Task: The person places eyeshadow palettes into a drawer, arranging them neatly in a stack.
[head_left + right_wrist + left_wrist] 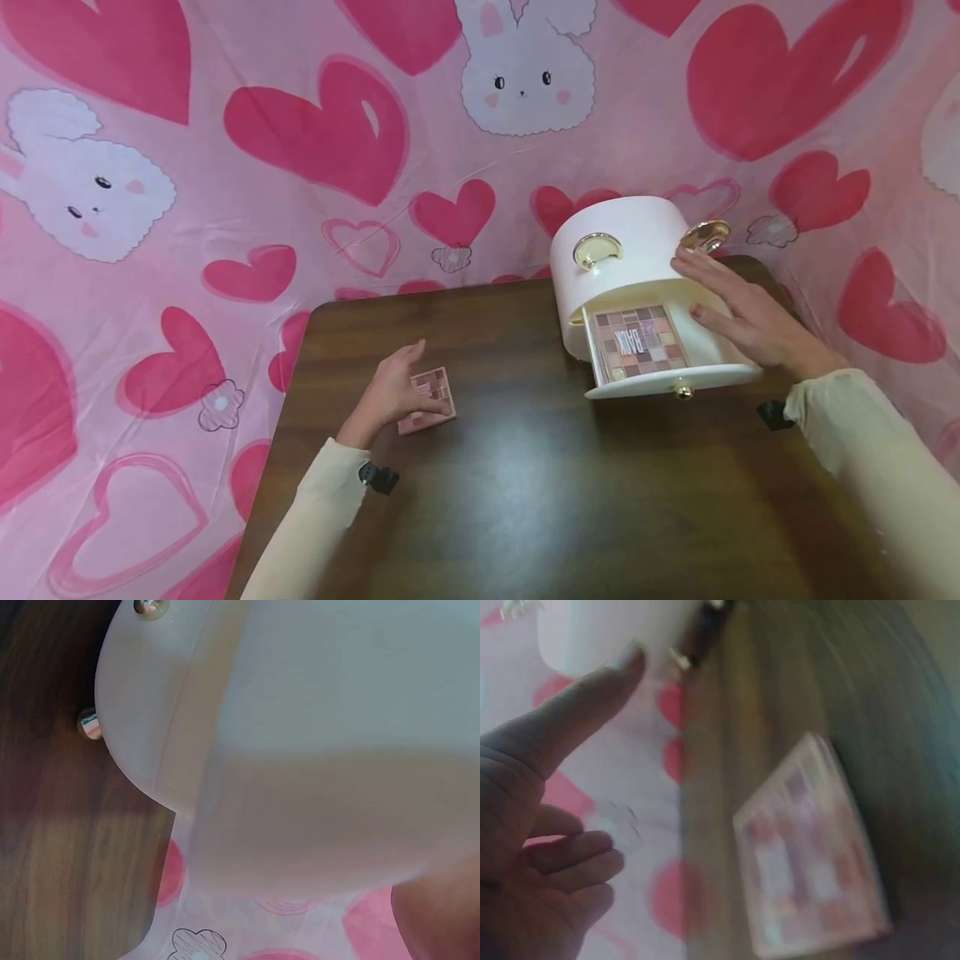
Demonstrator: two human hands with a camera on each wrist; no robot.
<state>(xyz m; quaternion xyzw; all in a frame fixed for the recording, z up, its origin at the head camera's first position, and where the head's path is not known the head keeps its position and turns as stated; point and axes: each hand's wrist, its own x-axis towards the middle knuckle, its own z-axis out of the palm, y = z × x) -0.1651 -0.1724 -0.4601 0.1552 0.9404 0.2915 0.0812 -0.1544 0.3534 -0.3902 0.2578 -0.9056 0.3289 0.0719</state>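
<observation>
My left hand (388, 392) is just over a small eyeshadow palette (440, 386) lying flat on the table. In the left wrist view, the palette (810, 862) sits apart from the hand, whose hold is empty. Toward the back right stands a white rounded drawer box (637, 242) with gold trim. Its drawer (660, 383) is pulled out, and a larger eyeshadow palette (637, 343) marked "BACK" lies inside. Along the box's right side lies my right hand (738, 312), fingers extended. The box's white wall (337, 690) fills much of the right wrist view.
Both things stand on a dark wooden table (495, 467) with a rounded back corner. A pink cloth (285, 167) printed with hearts and rabbits hangs behind it and at the sides. A round gold knob (683, 392) juts from the drawer front.
</observation>
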